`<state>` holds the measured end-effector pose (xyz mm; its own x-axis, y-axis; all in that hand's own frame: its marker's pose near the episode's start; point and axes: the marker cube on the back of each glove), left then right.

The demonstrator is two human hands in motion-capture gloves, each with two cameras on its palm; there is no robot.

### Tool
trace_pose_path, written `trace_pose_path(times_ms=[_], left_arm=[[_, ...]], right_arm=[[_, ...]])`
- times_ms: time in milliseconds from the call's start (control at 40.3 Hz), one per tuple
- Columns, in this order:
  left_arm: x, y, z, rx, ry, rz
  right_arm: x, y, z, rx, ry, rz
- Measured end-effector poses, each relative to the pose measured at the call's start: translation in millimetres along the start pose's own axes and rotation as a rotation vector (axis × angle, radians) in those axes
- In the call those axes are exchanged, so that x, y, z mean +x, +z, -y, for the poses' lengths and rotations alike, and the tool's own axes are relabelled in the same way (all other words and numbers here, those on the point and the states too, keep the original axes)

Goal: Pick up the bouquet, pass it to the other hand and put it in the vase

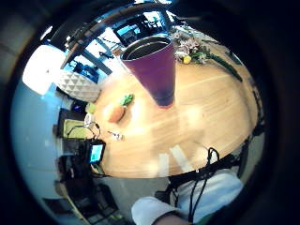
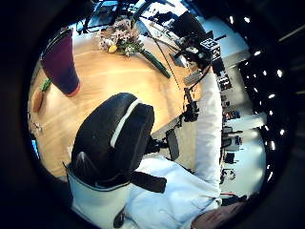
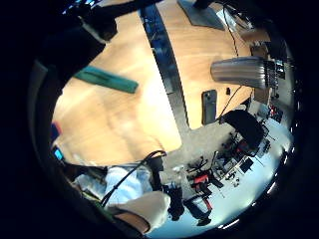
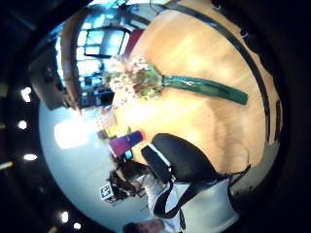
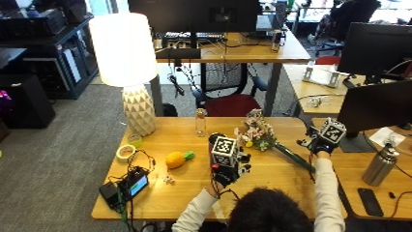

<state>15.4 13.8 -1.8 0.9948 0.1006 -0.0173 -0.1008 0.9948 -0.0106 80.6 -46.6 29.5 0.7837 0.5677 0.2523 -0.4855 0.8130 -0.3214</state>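
A purple vase [image 1: 154, 70] stands upright on the wooden table [image 5: 186, 186]. Its wide mouth faces up, and its inside looks dark, with nothing sticking out of it. In the outside view the vase is hidden behind the left hand [image 5: 227, 171], which is held up over the table in front of the person.

The bouquet [image 5: 257, 135] lies flat on the table, well apart from the vase, off toward the person's right. It has pale pink and white flowers and one yellow one. Its long green stems [image 5: 293, 157] point toward the right hand [image 5: 320, 145]. That hand is up above the end of the stems. I cannot tell if its fingers are open or closed, and the same goes for the left hand. Neither palm view shows fingers around anything.

Also on the table are a toy carrot [image 5: 177, 158] in orange with a green top, a roll of tape [image 5: 125, 152], a small device with a lit screen [image 5: 135, 186], and a clear bottle [image 5: 201, 122]. A big white lamp [image 5: 128, 67] stands at the far left corner.

On the next desk to the right sit a dark monitor [image 5: 376, 108], a metal flask [image 5: 378, 165] and a black phone [image 5: 368, 195]. Behind are more desks, screens and a red chair [image 5: 231, 104], on a grey carpet. I can read no words anywhere.
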Motion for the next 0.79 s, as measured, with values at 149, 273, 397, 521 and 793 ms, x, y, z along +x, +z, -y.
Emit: trace_pose_path(times_ms=[149,273,397,521,793], left_arm=[[0.9,5.4,1.1,-0.013,-0.008,0.003],[2.5,7.2,-2.4,-0.039,-0.014,-0.002],[-1.9,15.0,0.2,-0.046,-0.011,0.0],[-2.4,16.3,-1.2,-0.061,-0.021,-0.011],[-1.4,17.9,-1.2,-0.065,-0.024,-0.017]], right_arm=[[6.2,34.0,11.6,-0.066,0.019,-0.05],[12.8,63.0,29.9,-0.055,0.048,-0.106],[17.2,92.6,44.3,-0.049,0.036,-0.147],[19.2,116.5,50.1,-0.088,0.009,-0.164],[16.2,127.6,58.5,0.077,0.009,-0.187]])
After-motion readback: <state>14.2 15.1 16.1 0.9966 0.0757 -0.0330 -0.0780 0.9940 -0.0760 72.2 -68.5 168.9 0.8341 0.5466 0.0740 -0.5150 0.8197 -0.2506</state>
